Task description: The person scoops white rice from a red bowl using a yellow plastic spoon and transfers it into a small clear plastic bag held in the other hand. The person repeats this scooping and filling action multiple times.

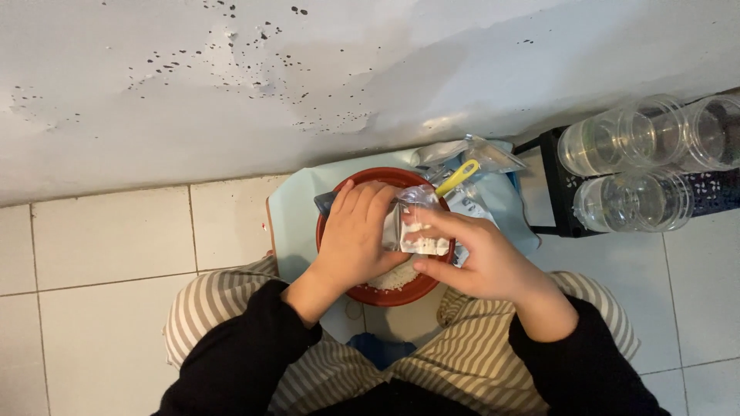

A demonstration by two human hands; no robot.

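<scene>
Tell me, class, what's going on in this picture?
A seated person holds a small clear plastic bag of white grains over a red bowl with both hands. The left hand and right hand each grip the bag. More white grains lie in the bowl, and a yellow handle sticks out behind. Clear plastic jars lie on a black rack at the right.

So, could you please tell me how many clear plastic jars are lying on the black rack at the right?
3: one at the upper left, one beside it at the frame's right edge, and one below them. More may be hidden beyond the frame edge.
</scene>
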